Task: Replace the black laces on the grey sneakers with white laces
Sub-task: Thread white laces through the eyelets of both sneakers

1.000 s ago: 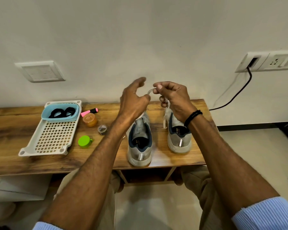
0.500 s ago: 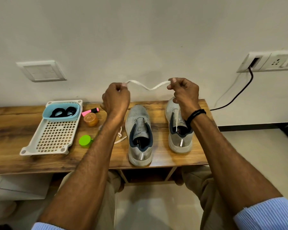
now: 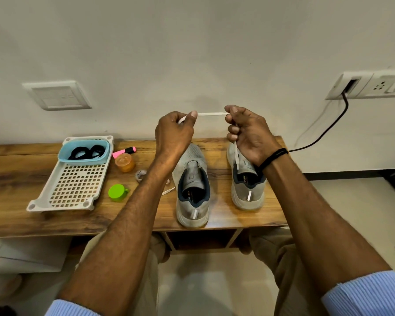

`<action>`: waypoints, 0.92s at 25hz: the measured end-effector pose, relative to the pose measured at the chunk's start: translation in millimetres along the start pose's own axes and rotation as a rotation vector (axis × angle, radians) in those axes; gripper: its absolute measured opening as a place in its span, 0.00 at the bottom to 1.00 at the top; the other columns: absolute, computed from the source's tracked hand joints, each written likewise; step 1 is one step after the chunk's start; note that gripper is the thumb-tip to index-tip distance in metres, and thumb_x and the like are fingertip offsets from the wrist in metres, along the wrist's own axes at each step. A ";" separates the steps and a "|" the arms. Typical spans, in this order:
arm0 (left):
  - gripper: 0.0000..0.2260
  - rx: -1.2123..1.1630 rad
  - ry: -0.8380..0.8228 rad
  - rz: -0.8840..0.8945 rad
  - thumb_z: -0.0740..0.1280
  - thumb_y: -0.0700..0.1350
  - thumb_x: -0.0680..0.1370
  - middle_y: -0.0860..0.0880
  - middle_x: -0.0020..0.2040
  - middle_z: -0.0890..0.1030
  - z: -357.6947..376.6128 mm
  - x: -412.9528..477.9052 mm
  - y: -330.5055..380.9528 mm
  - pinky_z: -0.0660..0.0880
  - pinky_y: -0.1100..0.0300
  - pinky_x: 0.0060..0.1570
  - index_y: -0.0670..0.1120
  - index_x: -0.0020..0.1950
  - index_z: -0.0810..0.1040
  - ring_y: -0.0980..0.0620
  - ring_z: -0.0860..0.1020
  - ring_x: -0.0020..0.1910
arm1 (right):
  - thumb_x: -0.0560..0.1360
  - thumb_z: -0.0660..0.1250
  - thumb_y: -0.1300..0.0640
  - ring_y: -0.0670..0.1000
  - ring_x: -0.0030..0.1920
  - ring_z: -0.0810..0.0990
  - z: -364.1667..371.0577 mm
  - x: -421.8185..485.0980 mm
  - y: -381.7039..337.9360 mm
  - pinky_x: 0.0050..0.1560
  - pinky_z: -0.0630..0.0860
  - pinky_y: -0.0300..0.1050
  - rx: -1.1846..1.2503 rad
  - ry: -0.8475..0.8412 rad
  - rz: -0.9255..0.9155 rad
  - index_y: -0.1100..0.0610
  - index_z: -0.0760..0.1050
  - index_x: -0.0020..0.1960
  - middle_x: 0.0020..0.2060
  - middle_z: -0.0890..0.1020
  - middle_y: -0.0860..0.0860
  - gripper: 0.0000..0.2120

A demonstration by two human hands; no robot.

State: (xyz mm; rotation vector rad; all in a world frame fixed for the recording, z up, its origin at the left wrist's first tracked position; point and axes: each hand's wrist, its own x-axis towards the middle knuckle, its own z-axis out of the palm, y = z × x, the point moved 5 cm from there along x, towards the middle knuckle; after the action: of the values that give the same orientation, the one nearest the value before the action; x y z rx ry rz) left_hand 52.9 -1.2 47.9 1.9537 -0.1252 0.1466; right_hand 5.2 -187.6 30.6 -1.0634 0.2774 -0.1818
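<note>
Left hand [image 3: 173,133] and right hand [image 3: 251,133] pinch white lace [image 3: 211,114] taut above grey sneakers [image 3: 192,201]; left forearm covers its tail; tray [image 3: 43,201], green cap [image 3: 117,192] alongside

home room | wooden bench [image 3: 21,160] | wall sockets [image 3: 372,86] | tiled floor [image 3: 351,201]

The orange print [image 3: 244,179] inside the grey sneakers [image 3: 192,208] is illegible.

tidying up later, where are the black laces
Head view, left side: the black laces lie in the blue tub at the far end of the white tray, beside the pink highlighter.
</note>
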 end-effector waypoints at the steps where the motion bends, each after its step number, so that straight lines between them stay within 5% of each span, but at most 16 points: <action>1: 0.15 -0.049 0.016 -0.040 0.70 0.56 0.78 0.55 0.30 0.76 -3.7 1.8 -2.9 0.70 0.62 0.35 0.45 0.39 0.80 0.58 0.72 0.30 | 0.81 0.64 0.60 0.45 0.29 0.68 0.5 0.3 -2.0 0.29 0.68 0.38 0.129 -0.019 0.015 0.61 0.77 0.55 0.37 0.77 0.50 0.06; 3: 0.17 -0.179 -0.017 -0.108 0.70 0.54 0.78 0.57 0.25 0.73 -5.9 2.9 -5.4 0.70 0.59 0.36 0.45 0.35 0.78 0.56 0.70 0.28 | 0.81 0.63 0.61 0.45 0.33 0.73 -7.0 5.4 -1.5 0.35 0.72 0.40 -0.003 0.075 -0.037 0.59 0.78 0.54 0.40 0.79 0.50 0.06; 6: 0.12 -0.246 -0.153 -0.152 0.67 0.48 0.81 0.61 0.23 0.73 0.9 -2.2 1.1 0.65 0.62 0.34 0.44 0.42 0.82 0.62 0.68 0.26 | 0.75 0.70 0.50 0.47 0.57 0.77 -7.9 4.2 -2.8 0.59 0.73 0.45 -1.044 0.211 -0.286 0.46 0.81 0.56 0.56 0.80 0.49 0.09; 8: 0.10 -0.219 -0.236 -0.136 0.66 0.46 0.82 0.63 0.24 0.75 6.9 -6.8 7.2 0.66 0.64 0.38 0.43 0.45 0.83 0.64 0.72 0.25 | 0.75 0.72 0.51 0.48 0.62 0.76 9.6 -4.4 6.2 0.63 0.72 0.41 -0.973 -0.066 -0.245 0.51 0.80 0.60 0.61 0.80 0.51 0.14; 11: 0.10 -0.172 -0.270 -0.114 0.67 0.47 0.81 0.60 0.27 0.78 8.0 -9.3 9.3 0.68 0.63 0.43 0.44 0.43 0.83 0.60 0.78 0.31 | 0.76 0.71 0.58 0.49 0.48 0.85 28.5 -17.2 11.5 0.54 0.81 0.43 -0.650 -0.233 -0.117 0.63 0.82 0.54 0.46 0.86 0.56 0.10; 14: 0.09 -0.114 -0.186 -0.094 0.70 0.47 0.78 0.54 0.37 0.83 -2.4 0.6 0.3 0.72 0.63 0.44 0.47 0.39 0.84 0.60 0.79 0.40 | 0.77 0.70 0.54 0.46 0.42 0.85 0.6 -8.5 -10.3 0.50 0.81 0.44 -0.737 0.280 -0.242 0.56 0.84 0.46 0.38 0.86 0.49 0.07; 17: 0.08 -0.085 -0.117 -0.077 0.70 0.47 0.77 0.51 0.43 0.85 -7.8 8.0 -9.5 0.75 0.60 0.50 0.47 0.41 0.85 0.56 0.81 0.47 | 0.79 0.67 0.53 0.51 0.47 0.84 -39.3 -13.5 -29.4 0.48 0.77 0.42 -0.802 0.782 -0.277 0.56 0.84 0.45 0.43 0.86 0.50 0.10; 19: 0.08 -0.026 -0.129 -0.038 0.69 0.48 0.79 0.53 0.44 0.83 -2.0 5.9 -7.6 0.72 0.62 0.46 0.46 0.45 0.85 0.60 0.78 0.44 | 0.78 0.68 0.52 0.54 0.56 0.81 -38.4 -9.4 -24.8 0.55 0.73 0.42 -0.975 0.716 -0.262 0.56 0.81 0.57 0.53 0.84 0.53 0.11; 21: 0.08 0.035 -0.154 0.008 0.68 0.49 0.80 0.54 0.43 0.82 6.6 0.3 -3.6 0.70 0.64 0.41 0.46 0.49 0.84 0.62 0.75 0.41 | 0.76 0.70 0.51 0.53 0.64 0.76 -20.0 -3.0 -10.7 0.64 0.72 0.47 -1.087 0.458 -0.275 0.54 0.74 0.68 0.63 0.79 0.53 0.22; 23: 0.08 0.051 -0.175 0.047 0.68 0.50 0.80 0.56 0.42 0.81 12.0 -2.2 -2.5 0.69 0.64 0.40 0.47 0.49 0.84 0.62 0.75 0.40 | 0.76 0.71 0.50 0.50 0.61 0.78 4.3 -2.7 1.1 0.64 0.75 0.48 -0.912 0.172 -0.258 0.55 0.73 0.69 0.61 0.80 0.53 0.23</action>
State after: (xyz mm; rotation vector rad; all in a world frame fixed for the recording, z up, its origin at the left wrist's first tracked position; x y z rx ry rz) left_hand 51.7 -11.3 40.8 2.0132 -0.2850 0.0088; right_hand 4.1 -182.7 32.0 -1.9961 0.3900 -0.3989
